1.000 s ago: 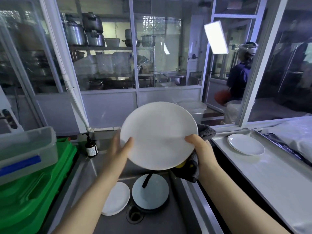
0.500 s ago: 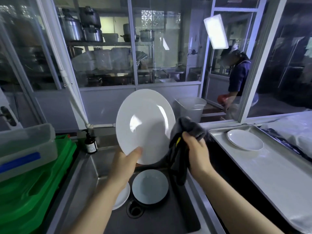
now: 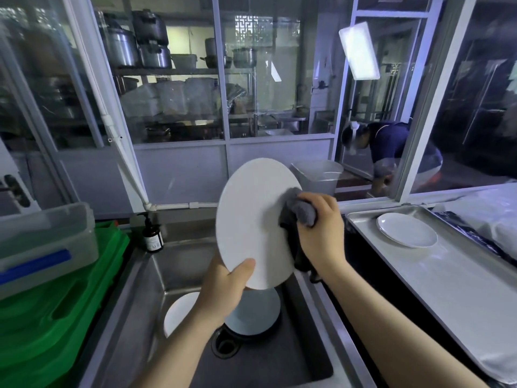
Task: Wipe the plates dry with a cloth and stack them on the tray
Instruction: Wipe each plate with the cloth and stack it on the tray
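left hand (image 3: 223,287) pinching plate (image 3: 249,219) low on its rim | right hand (image 3: 321,231) clutching cloth (image 3: 299,211), pressing it alongside | risk: that push levering the plate loose into sink (image 3: 279,365) underneath

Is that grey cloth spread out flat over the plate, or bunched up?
Bunched up. The right hand grips the grey cloth in a wad against the plate, with a dark tail hanging below.

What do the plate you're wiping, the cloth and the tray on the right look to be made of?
Plate: smooth white, probably glazed ceramic, possibly melamine; the look leaves it open.
Cloth: soft grey fabric, bunched and fuzzy, likely microfibre or terry.
Tray: brushed metal, likely stainless steel, with a dull silver sheen and raised rim.
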`<state>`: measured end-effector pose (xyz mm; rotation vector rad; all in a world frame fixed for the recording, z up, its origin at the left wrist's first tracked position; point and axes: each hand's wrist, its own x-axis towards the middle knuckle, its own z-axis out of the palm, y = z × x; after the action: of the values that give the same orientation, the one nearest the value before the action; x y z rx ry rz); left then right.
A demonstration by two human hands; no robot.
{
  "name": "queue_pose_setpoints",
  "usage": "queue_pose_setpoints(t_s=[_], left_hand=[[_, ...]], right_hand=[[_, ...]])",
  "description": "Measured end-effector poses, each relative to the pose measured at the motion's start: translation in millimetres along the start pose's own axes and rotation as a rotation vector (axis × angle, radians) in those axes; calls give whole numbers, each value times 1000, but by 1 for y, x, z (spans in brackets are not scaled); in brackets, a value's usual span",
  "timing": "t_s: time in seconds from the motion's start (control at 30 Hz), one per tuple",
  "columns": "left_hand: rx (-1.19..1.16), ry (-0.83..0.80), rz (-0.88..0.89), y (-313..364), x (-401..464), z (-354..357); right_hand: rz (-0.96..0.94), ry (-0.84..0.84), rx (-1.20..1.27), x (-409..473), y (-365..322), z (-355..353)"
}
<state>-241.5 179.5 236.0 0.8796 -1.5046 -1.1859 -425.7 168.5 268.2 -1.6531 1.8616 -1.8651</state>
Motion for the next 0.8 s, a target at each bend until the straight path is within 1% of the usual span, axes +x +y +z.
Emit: queue_pose_setpoints(t_s=[0.07,0.1,0.17,0.2,0.27,0.33,0.4,0.47,0.57,0.67,0.8], left_hand=[[13,-45,-37,-2,0,3],[9,-70,-53,-2,0,5],[-29,-101,-76,-3,0,10],[-48,-101,-89,-2,0,12],[-96,-85,-107,-2,3,13],[-176,-62,-109,-4,6,10],[-255,-64,-116,-4,7,4],[-309,-77,-121,-7,8,-3],[-324,-120,-102,-12,8,-12],[-331,-183,-76,-14,7,-19],[-438,-235,-101,-14,7,-27]], right_hand=[[31,3,-6,12,-11,1],[8,-1,-11,15,-19,3],[-124,-54,-6,13,-34,4],[-215,-128,9,10,-41,5],[-379,-331,53,2,-50,5],[-482,-493,72,-10,-54,7],[-505,-586,87,-20,-56,8],[-520,-635,98,-26,-56,9],[-548,-688,67,-26,-53,10],[-530,-733,28,-24,-49,9],[-556,-749,-6,-26,-44,8]])
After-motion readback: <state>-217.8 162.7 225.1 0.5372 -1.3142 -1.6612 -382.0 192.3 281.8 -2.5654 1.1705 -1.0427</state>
